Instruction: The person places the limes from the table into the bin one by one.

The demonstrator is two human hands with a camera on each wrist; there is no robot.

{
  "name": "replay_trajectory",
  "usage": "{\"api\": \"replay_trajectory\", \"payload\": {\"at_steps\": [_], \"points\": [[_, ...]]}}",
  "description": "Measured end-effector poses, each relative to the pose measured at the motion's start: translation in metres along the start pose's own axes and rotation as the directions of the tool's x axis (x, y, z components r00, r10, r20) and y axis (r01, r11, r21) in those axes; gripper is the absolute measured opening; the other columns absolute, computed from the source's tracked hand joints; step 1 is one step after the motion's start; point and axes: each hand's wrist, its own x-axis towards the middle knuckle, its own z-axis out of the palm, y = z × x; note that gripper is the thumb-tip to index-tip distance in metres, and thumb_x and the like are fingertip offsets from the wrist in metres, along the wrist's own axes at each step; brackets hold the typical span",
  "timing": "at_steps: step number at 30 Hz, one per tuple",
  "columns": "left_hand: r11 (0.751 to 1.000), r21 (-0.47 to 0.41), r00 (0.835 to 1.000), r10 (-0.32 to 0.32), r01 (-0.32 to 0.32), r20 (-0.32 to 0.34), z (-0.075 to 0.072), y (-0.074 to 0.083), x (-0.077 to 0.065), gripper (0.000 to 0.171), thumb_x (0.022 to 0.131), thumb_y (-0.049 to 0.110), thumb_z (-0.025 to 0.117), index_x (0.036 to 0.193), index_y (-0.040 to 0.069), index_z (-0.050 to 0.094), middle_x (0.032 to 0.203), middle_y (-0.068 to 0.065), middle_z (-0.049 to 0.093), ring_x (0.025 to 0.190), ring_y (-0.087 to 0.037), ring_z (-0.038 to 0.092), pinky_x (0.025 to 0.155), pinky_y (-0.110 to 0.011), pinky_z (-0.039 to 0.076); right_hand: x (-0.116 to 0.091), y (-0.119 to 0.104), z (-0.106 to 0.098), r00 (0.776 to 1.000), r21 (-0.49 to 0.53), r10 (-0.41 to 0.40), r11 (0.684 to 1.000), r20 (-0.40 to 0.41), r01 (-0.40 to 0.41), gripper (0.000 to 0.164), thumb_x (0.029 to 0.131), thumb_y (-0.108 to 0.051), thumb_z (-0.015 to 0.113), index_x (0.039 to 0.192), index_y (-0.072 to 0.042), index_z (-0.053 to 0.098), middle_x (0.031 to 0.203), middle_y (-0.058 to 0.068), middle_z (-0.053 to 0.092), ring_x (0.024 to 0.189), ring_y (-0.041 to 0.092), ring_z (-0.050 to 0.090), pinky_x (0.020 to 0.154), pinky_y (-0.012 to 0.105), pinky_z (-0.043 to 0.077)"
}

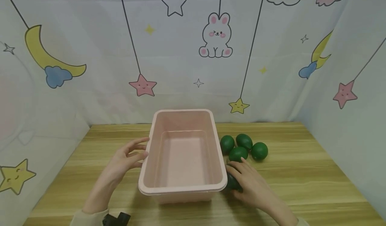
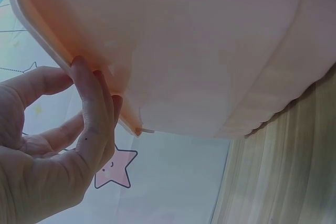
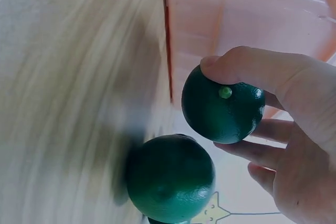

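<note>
A deep pink plastic bin stands in the middle of the wooden table, with nothing inside it. At its left side my left hand holds the rim, fingers bent and fingertips right at the edge; the left wrist view shows some of them tucked under the lip. Close to the bin's right side, my right hand grips a dark green lime between thumb and fingers. Its small light green stem end faces the right wrist camera. Another lime lies just beyond it.
Several green limes sit in a loose cluster on the table, right of the bin. A white cloth backdrop with cartoon prints hangs behind the table and along both sides. Something black is strapped at the left sleeve.
</note>
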Motion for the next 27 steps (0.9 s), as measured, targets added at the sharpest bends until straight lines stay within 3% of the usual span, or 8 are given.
{"api": "replay_trajectory", "payload": {"at_steps": [3,9,17,27], "points": [[1.0,0.001,1.0,0.006,-0.006,0.001,0.0,0.001,0.0,0.056,0.093,0.019,0.062,0.143,0.005,0.04,0.128,-0.024,0.047,0.094,-0.005,0.064,0.077,-0.03,0.058,0.002,0.0,-0.003,1.0,-0.014,-0.002,1.0,-0.006,0.002,0.079,0.055,-0.018,0.088,0.127,-0.007,0.058,0.125,0.012,0.06,0.117,0.031,0.057,0.107,0.049,0.04],[1.0,0.003,1.0,0.006,-0.006,0.001,0.0,-0.001,0.001,0.056,0.093,0.02,0.062,0.143,0.006,0.041,0.127,-0.024,0.048,0.095,-0.005,0.064,0.078,-0.031,0.058,0.004,0.0,-0.01,1.0,-0.002,-0.003,1.0,-0.019,0.003,0.078,0.057,-0.018,0.089,0.128,-0.007,0.057,0.126,0.012,0.058,0.115,0.032,0.059,0.093,0.049,0.052],[1.0,-0.004,1.0,-0.001,0.001,0.001,0.001,-0.003,0.0,0.056,0.093,0.019,0.062,0.143,0.006,0.041,0.127,-0.024,0.048,0.095,-0.006,0.064,0.079,-0.031,0.058,0.005,-0.002,-0.015,0.998,0.026,0.061,0.998,0.006,-0.061,0.08,0.061,-0.017,0.089,0.134,-0.012,0.054,0.129,0.012,0.056,0.118,0.029,0.057,0.09,0.044,0.054],[1.0,-0.009,1.0,0.006,-0.006,-0.005,0.001,-0.002,0.0,0.055,0.094,0.018,0.061,0.143,0.005,0.041,0.129,-0.026,0.048,0.094,-0.005,0.064,0.079,-0.03,0.058,0.01,0.001,-0.027,0.999,-0.007,0.046,0.999,0.0,-0.046,0.081,0.063,-0.018,0.088,0.136,-0.015,0.051,0.131,0.01,0.055,0.117,0.027,0.056,0.088,0.04,0.055]]}}
